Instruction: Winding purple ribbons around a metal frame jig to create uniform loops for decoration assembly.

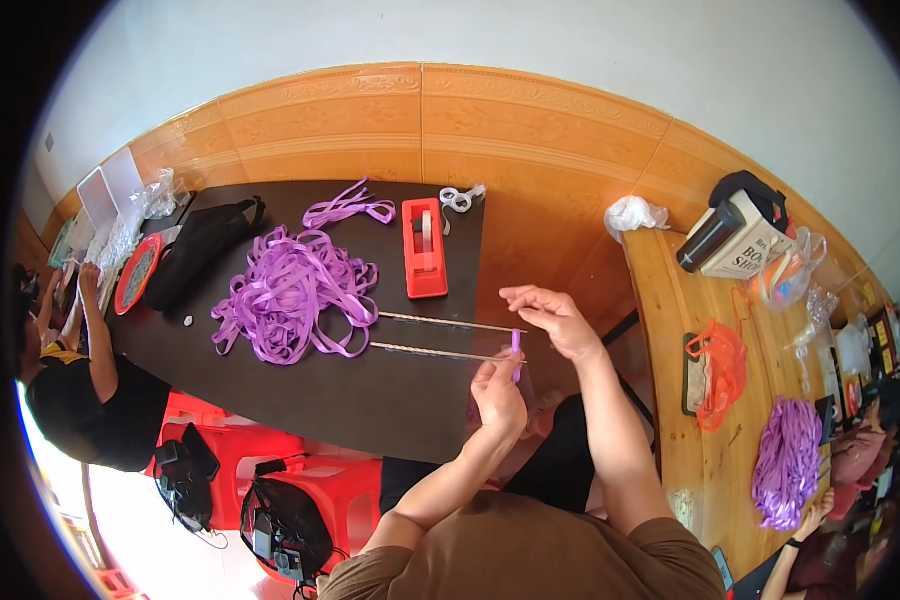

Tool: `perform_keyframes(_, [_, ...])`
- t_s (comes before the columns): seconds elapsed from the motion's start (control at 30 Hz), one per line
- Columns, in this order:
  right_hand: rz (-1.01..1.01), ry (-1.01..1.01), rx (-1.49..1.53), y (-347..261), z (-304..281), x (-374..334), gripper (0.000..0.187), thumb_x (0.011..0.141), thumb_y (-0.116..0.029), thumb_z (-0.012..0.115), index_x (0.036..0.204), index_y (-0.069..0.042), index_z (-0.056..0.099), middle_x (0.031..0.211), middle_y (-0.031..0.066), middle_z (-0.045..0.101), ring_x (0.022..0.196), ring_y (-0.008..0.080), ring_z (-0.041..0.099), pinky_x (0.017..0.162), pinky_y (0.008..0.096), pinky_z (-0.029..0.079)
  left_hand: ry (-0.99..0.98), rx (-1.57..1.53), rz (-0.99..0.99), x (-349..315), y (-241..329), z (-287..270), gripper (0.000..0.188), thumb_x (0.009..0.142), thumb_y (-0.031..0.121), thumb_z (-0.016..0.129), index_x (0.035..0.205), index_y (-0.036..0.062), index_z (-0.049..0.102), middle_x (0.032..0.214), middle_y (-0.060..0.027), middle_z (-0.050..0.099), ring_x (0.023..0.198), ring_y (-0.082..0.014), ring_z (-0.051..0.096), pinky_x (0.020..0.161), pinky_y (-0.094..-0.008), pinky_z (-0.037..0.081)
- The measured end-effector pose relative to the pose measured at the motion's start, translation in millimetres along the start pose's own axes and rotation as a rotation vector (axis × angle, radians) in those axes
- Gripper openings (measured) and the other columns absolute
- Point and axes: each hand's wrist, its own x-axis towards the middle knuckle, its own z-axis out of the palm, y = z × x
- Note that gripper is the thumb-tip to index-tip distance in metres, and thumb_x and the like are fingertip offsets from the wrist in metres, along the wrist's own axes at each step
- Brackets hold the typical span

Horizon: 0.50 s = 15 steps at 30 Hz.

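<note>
- To the left of the red tape dispenser, a purple ribbon heap lies tangled on the dark desk; its loop is near the rods, so it could catch if they are pulled.
- On the person's side of the dispenser, the far rod and the near rod lie apart, almost parallel. A push may shift them, because their right ends pass beyond the desk. Their long axis goes left to right, tips pointing right, slightly toward the person.
- Right of the dispenser and nearer the person, the left hand pinches the purple strip at the rod tips. A weak pinch could let it slip off. Its long axis crosses the rods, toward the person; whether it wraps them, I cannot tell.
- Farther right of the dispenser, the right hand is loosely spread, with nothing visible in it; touching the far rod could disturb the strip.
</note>
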Motion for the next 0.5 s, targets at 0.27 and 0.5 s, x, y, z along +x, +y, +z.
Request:
perform_keyframes(0.27, [0.317,-0.688,-1.325,-64.4,43.7,31.2,0.022,0.086,-0.023,0.054,0.101,-0.016,0.068,0.137,0.0118,0.041,0.124,0.0284,0.032,0.096,0.0531,0.026,-0.034,-0.025,0.03,1.9,-3.3,-6.5,0.005,0.08,0.002,0.061,0.083,-0.001,0.063,0.082,-0.004,0.063,0.075,-0.0081,0.052,0.072,-0.0216,0.039])
perform_keyframes(0.5, [0.336,-0.792,-1.348,-56.2,43.6,47.4,0.011,0.078,-0.018,0.058,0.083,-0.013,0.066,0.105,0.003,0.052,0.111,0.0253,0.036,0.083,0.0453,0.03,-0.024,0.006,0.022,0.3,-1.4,-1.3,0.005,0.081,0.002,0.06,0.077,-0.0015,0.062,0.084,-0.0061,0.064,0.076,-0.0094,0.054,0.072,-0.022,0.04])
